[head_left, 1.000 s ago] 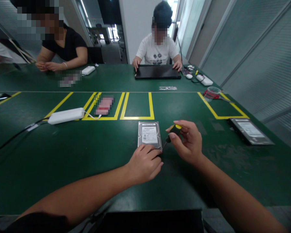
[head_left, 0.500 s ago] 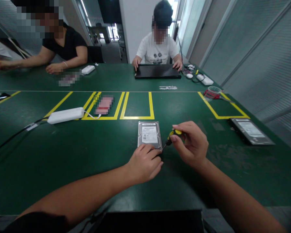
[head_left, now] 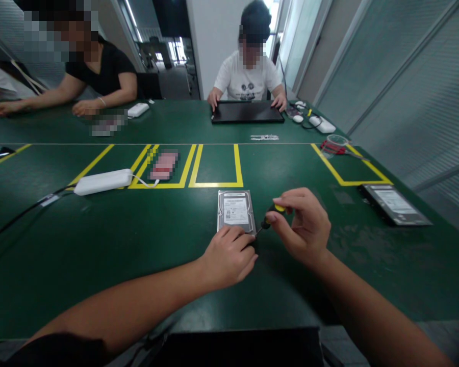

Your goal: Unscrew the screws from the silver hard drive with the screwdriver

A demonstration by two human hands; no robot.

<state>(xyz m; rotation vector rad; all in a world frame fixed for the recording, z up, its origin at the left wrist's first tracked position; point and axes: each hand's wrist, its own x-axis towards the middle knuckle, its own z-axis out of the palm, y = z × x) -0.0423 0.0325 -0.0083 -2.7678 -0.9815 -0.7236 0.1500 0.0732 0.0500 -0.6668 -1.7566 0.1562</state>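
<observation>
A silver hard drive (head_left: 235,210) with a white label lies flat on the green table in front of me. My left hand (head_left: 231,255) is closed over the drive's near edge and hides that end of it. To its right, my right hand (head_left: 301,224) grips a screwdriver (head_left: 278,208) by its short black and yellow handle, between thumb and fingers. The thin shaft slants down to the left, its tip at the drive's near right corner beside my left fingertips. What the tip touches is too small to make out.
A second hard drive (head_left: 396,204) lies at the right. Left of me sit a white power bank (head_left: 103,182) with a cable and a pink phone (head_left: 164,165). A clear cup (head_left: 334,145) stands far right. Across the table, one person holds a black panel (head_left: 248,112); another sits left.
The screwdriver handle has turned slightly within my right fingers. My left hand and the hard drive keep their place. The person at the left has drawn one hand slightly inward.
</observation>
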